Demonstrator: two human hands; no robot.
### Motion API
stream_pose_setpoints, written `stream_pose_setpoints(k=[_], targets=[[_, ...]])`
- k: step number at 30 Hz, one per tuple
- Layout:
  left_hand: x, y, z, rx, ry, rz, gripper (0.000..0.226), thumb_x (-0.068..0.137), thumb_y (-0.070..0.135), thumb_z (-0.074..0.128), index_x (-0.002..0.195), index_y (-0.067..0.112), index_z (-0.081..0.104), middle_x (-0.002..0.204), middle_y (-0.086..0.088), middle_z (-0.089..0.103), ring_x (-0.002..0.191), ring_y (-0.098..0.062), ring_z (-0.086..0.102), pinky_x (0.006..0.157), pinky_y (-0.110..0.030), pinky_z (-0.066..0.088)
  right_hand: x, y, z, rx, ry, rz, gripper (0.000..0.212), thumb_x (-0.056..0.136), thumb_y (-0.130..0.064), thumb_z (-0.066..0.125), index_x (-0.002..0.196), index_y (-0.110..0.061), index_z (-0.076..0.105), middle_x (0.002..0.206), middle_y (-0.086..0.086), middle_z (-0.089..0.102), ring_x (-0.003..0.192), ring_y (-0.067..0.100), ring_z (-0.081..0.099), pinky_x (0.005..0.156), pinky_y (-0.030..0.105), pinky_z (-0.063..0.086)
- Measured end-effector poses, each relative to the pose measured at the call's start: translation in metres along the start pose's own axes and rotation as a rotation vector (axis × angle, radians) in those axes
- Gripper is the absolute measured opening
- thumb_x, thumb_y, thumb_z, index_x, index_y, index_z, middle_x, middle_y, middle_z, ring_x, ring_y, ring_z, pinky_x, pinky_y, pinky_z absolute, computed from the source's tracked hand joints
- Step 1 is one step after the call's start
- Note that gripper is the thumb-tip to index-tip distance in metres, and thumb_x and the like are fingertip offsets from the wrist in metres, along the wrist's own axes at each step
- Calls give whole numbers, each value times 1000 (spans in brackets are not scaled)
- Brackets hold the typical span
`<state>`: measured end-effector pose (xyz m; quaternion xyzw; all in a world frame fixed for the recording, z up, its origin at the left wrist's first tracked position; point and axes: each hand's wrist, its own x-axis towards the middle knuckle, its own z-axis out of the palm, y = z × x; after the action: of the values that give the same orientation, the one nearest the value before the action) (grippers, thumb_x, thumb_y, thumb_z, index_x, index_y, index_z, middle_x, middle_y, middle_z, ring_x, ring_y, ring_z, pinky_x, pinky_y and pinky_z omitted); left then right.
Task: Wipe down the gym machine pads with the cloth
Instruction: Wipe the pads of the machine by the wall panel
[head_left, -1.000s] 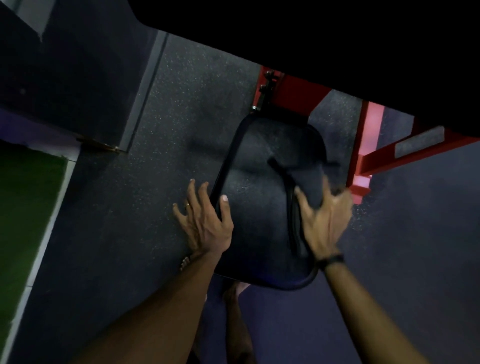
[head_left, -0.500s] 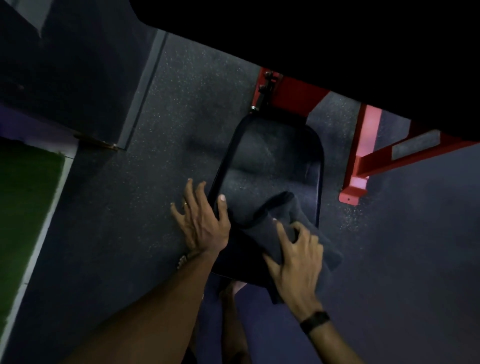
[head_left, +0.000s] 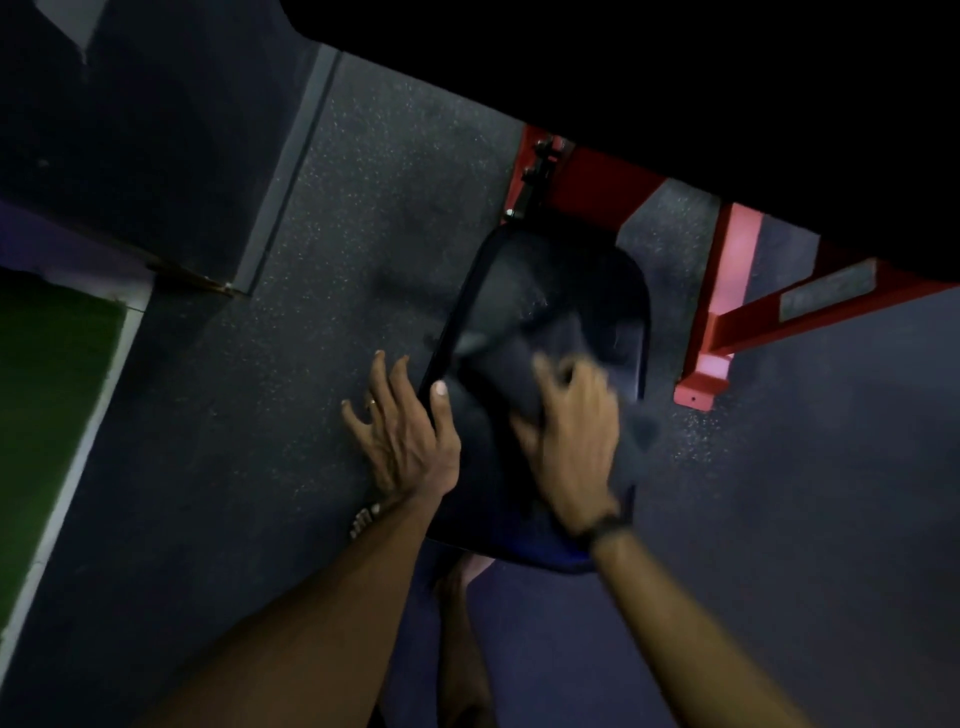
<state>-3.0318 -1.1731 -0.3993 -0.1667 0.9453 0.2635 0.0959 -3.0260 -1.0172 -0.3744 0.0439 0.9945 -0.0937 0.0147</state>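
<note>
Pad (head_left: 524, 270) on red frame (head_left: 597, 182), above floor | left hand (head_left: 402, 441) braces pad's left edge, thumb on top, fingers extended | right hand (head_left: 571, 447), blurred, presses dark cloth (head_left: 535, 353) mid-pad; clasp unclear | Technique: 1 hand steadies; overlap strokes, cover the edges.

Left grip (head_left: 402, 436) splayed, right grip (head_left: 569, 431) curled.
</note>
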Motion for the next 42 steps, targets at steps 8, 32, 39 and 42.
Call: stream_pose_setpoints(k=[8, 32, 39, 42], targets=[[0, -3, 2, -13, 18, -19, 63, 102, 53, 16, 141, 12, 43, 156, -13, 36, 127, -34, 54, 116, -62, 19, 6, 32, -5, -38, 21, 54, 55, 79, -43, 57, 131, -24, 54, 107, 14, 54, 90, 34, 52, 72, 41, 40], [1, -2, 1, -24, 36, -18, 59, 103, 51, 23, 144, 13, 39, 160, -14, 28, 132, -34, 48, 116, -65, 16, 145, -16, 11, -71, 77, 182, 51, 87, -48, 61, 128, -17, 61, 114, 17, 56, 103, 37, 54, 77, 43, 42], [2, -4, 3, -2, 63, -19, 58, 101, 48, 25, 142, 9, 42, 158, -16, 33, 128, -36, 51, 114, -65, 20, 0, -9, -2, 16, -47, -174, 57, 80, -46, 57, 130, -19, 60, 114, 15, 55, 96, 30, 48, 73, 38, 38], [3, -3, 2, -34, 52, -26, 60, 102, 51, 21, 143, 12, 41, 159, -14, 31, 129, -33, 51, 115, -65, 18, -20, 38, -11, 35, -6, -70, 52, 80, -44, 58, 127, -21, 62, 105, 15, 58, 89, 33, 52, 70, 40, 43]])
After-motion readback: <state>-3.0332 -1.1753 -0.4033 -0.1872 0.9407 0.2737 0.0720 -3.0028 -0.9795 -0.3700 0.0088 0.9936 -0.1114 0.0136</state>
